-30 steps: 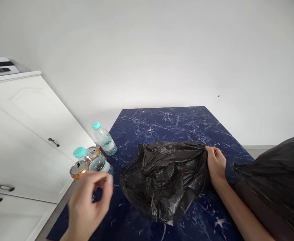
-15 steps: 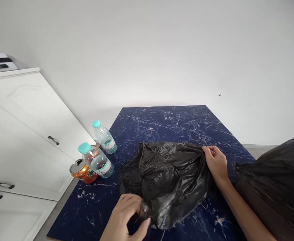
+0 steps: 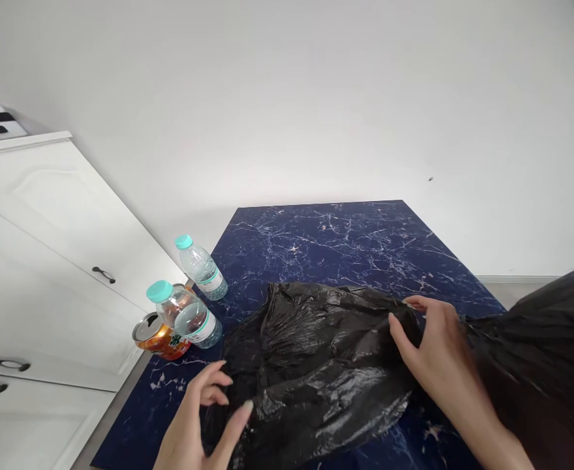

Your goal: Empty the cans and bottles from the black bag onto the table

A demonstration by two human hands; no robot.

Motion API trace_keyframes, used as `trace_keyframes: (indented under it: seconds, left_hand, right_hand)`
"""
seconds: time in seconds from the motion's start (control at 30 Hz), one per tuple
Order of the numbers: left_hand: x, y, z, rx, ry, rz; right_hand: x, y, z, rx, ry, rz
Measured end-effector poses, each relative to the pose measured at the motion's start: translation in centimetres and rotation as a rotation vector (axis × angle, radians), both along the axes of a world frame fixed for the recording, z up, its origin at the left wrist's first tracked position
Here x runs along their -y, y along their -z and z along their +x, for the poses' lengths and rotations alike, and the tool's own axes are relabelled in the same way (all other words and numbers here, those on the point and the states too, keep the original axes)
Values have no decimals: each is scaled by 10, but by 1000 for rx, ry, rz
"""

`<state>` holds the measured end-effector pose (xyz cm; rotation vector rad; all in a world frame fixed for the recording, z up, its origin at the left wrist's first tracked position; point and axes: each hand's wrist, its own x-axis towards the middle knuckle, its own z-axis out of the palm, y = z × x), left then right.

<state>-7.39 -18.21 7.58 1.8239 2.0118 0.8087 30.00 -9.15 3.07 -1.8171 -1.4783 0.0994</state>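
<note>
A crumpled black plastic bag (image 3: 326, 365) lies spread over the near part of the blue marbled table (image 3: 326, 241). My left hand (image 3: 203, 411) is at the bag's left edge, fingers curved and apart, with nothing held between them. At the right edge of the bag is my right hand (image 3: 436, 346). Its thumb and forefinger are parted over the plastic and touch it; the other fingers are partly hidden.
Left of the bag, two clear water bottles (image 3: 201, 267) with turquoise caps stand beside an orange drink can (image 3: 162, 336). A second black bag (image 3: 551, 333) bulges at the right. White cabinets (image 3: 62, 261) line the left side; a white wall rises behind the table.
My left hand has opened and moved left and slightly down from the bag. My right hand has loosened its pinch and shifted slightly down and right. The bag lies more spread out.
</note>
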Motion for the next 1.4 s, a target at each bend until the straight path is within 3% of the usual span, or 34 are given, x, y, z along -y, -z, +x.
trace_keyframes:
  seconds: [0.07,0.17,0.27,0.37,0.47,0.57,0.67,0.8,0.9,1.03,1.13,1.23,1.3,1.4]
  left_hand:
    - [-23,-7,12,-59,46,19]
    - [-61,-4,27,-266,115,24]
    - [-94,6,41,-418,196,9]
    - [-110,5,53,-366,274,16]
    - [-110,-12,58,-155,289,26]
    - [-106,-31,50,-51,214,54]
    - [-104,-39,34,-261,111,164]
    - [-95,-43,26,-666,42,176]
    - [-86,-44,44,-739,167,292]
    - [-85,-17,73,-599,604,228]
    - [-97,23,71,-601,604,62]
    - [-114,53,50,-590,567,-21]
    - [-125,61,33,-574,590,-5]
    - [-134,54,19,-536,624,18]
  right_hand:
    - [16,-9,-8,-21,-115,26]
    - [37,-8,-15,-27,-291,-33]
    - [52,5,-15,19,-342,-66]
    - [63,16,-9,77,-340,-34]
    - [71,17,-1,128,-359,-11]
    - [79,10,6,157,-368,16]
    - [82,-3,7,133,-349,66]
    - [74,-29,-6,72,-350,102]
    - [54,-41,-23,70,-414,108]
    - [16,-28,-43,178,-575,43]
    - [-5,3,-50,321,-625,-92]
    - [-9,37,-48,388,-651,-188]
    - [-7,52,-44,402,-647,-202]
    - [-3,61,-38,419,-612,-193]
